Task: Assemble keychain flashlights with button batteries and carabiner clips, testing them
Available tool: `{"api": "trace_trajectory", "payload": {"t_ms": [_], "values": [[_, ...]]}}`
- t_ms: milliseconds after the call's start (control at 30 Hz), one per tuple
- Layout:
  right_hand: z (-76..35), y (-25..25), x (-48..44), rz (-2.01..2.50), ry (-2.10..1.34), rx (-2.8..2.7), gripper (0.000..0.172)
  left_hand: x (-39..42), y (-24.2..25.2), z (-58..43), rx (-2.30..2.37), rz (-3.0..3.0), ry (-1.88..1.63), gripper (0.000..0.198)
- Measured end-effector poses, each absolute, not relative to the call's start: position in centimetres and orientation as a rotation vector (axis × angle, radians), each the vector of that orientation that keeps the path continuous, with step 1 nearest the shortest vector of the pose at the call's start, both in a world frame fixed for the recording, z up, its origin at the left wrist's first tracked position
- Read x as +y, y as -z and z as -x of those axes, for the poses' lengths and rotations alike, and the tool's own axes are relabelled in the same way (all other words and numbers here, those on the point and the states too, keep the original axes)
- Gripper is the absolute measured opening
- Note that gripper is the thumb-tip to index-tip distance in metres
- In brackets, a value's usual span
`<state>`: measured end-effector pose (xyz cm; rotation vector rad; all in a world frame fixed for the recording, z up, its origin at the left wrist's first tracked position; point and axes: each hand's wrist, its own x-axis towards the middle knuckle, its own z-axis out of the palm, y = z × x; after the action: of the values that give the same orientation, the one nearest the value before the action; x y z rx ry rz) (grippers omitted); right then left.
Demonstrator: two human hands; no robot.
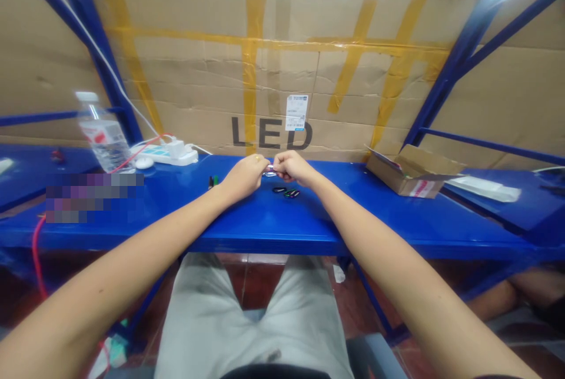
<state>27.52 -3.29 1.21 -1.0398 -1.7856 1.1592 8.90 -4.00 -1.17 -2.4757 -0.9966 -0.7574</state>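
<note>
My left hand (247, 178) and my right hand (291, 168) meet above the blue table, both with fingers closed. Between their fingertips shows a small shiny purplish thing (269, 171), mostly covered by the fingers, so its kind is not clear. Just below my right hand, a dark carabiner (279, 190) lies on the tabletop, with a second carabiner (292, 193), green and purple in sheen, beside it. Left of my left hand are a small green piece (216, 180) and a small dark piece (210, 182), partly hidden behind the wrist.
The blue table (269, 229) backs onto a large cardboard panel (198, 85) marked LED. At left stand a water bottle (103, 138) and a white power strip (174, 155) with cables. An open cardboard box (410, 173) sits at right. Another person's leg (497, 302) shows lower right.
</note>
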Motion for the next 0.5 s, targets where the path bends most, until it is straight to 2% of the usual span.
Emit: {"api": "trace_trajectory", "payload": {"t_ms": [100, 200, 300, 400, 500], "values": [[-27.7, -1.2, -3.5, 1.014, -1.315, -1.733, 0.012, -3.9, 1.2, -8.8, -0.943, 2.445, 0.729, 0.027], [-27.7, -1.2, -3.4, 1.03, -1.328, -1.744, 0.012, -3.7, 1.3, -8.6, -0.911, 2.452, 0.737, 0.028], [-28.1, -1.9, -3.5, 1.077, -1.164, -1.861, 0.01, -3.7, 1.3, -8.7, -0.95, 2.492, 0.786, 0.027], [-29.9, -3.4, -3.7, 1.181, -0.856, -2.131, 0.011, -3.8, 1.3, -9.2, -1.131, 2.538, 0.9, 0.025], [-32.7, -4.4, -3.7, 1.358, -0.747, -2.331, 0.003, -4.2, 1.2, -9.8, -1.213, 2.614, 0.966, 0.022]]}}
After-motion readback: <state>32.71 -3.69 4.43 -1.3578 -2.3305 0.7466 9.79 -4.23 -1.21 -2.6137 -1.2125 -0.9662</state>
